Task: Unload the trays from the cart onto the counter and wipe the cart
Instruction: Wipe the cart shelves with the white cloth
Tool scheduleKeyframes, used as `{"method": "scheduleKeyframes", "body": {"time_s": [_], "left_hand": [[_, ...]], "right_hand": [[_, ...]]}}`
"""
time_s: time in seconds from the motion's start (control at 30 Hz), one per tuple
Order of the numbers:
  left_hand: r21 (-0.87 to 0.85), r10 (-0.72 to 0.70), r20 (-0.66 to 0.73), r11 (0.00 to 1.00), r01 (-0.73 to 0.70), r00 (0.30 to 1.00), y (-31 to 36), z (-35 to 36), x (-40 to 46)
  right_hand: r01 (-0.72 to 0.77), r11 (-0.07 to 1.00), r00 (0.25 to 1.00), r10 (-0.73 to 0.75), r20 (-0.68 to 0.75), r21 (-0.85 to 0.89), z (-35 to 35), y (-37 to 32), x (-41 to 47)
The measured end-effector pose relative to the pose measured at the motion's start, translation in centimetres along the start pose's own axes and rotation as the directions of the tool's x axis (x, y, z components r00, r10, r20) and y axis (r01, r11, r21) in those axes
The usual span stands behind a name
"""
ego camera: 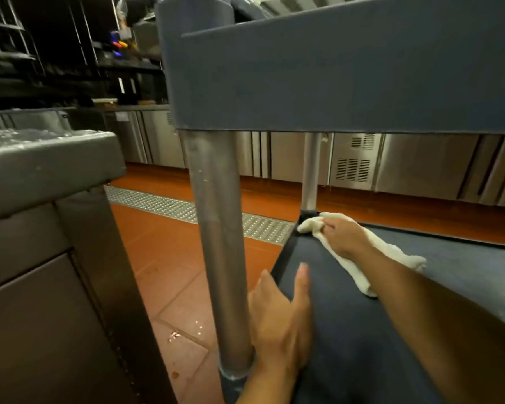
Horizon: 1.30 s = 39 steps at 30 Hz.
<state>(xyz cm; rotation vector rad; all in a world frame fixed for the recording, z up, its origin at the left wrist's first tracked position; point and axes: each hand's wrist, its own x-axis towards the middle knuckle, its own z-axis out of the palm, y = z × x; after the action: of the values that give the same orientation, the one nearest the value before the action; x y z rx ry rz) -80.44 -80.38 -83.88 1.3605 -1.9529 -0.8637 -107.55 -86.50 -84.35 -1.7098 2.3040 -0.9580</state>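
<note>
Cloth [359,252] lies on the cart's lower shelf [362,330], bunched into the far left corner against the foot of the far post [311,170], its long axis trailing from that corner back toward the shelf's middle. The right hand [343,236] presses it down with fingers curled over the bunched end, so the unwiped surface lies nearer the person, along the left edge and the near corner. The left hand [283,325] rests flat on that left edge beside the near post [216,228], fingers straight and relaxed, gripping nothing; I judge that it steadies the cart. The right hand is plainly the one placed to draw the cloth back. No trays show on this shelf. No brand, label or writing can be read anywhere.
</note>
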Motion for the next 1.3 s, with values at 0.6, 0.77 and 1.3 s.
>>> {"method": "scheduleKeyframes", "body": {"time_s": [0.6,0.77,1.3], "left_hand": [[-0.173,-0.042,0.026,0.984,0.046,0.999,0.4,-0.6,-0.9],[-0.044,0.012,0.041,0.999,-0.010,0.999,-0.6,0.2,-0.8],[-0.146,-0.043,-0.006,0.988,0.042,0.999,0.0,-0.4,-1.0]], "right_hand": [[0.125,0.992,0.956,-0.125,0.264,0.016,-5.8,-1.3,-21.3],[-0.196,0.975,0.980,0.189,-0.064,-0.108,-6.1,4.8,-10.9],[-0.143,0.988,0.985,0.147,0.090,-0.054,1.2,0.0,0.8]]}}
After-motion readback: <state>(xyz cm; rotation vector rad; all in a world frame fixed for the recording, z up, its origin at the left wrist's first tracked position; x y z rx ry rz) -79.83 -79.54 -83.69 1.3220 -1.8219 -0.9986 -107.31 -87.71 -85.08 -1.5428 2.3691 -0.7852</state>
